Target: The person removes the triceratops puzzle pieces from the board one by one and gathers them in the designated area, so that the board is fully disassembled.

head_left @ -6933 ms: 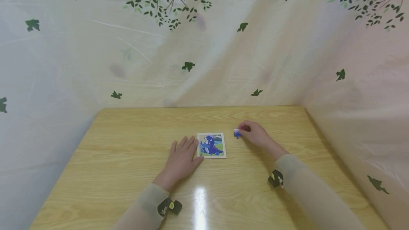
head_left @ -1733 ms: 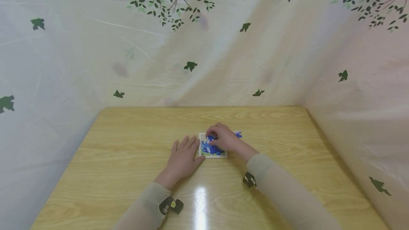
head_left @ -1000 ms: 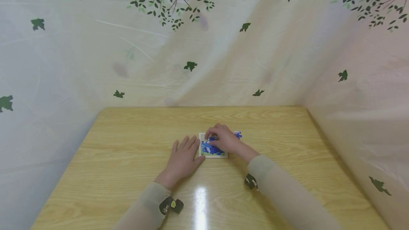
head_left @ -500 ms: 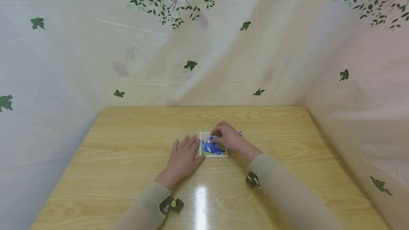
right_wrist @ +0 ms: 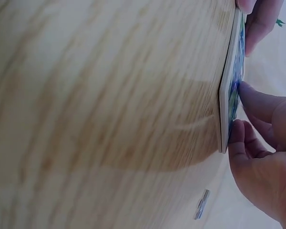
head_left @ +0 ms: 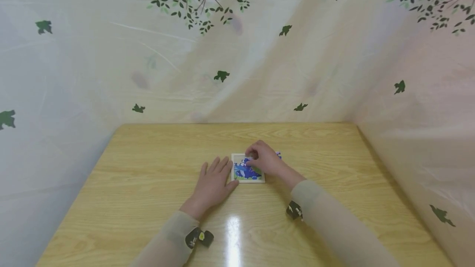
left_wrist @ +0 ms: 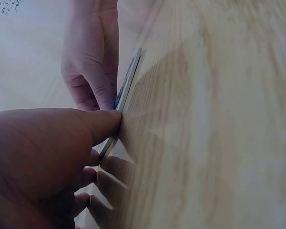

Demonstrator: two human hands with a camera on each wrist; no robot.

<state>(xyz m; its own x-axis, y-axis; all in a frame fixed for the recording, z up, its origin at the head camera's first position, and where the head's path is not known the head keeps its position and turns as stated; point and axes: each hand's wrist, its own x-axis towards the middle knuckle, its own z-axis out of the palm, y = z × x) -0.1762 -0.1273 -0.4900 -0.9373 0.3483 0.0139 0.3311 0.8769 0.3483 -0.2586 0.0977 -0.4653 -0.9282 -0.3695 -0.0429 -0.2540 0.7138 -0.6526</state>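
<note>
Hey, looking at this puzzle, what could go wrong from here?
The right hand touches the puzzle, so it might shift neighbouring pieces. A loose piece lies on the table near that hand and could get knocked. The left hand only touches the edge of the frame, which might slide if pushed.

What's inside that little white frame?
Inside the frame are blue and green puzzle pieces, with a pale patch at the upper left. The right hand covers part of the upper right, so what lies there can't be made out.
</note>
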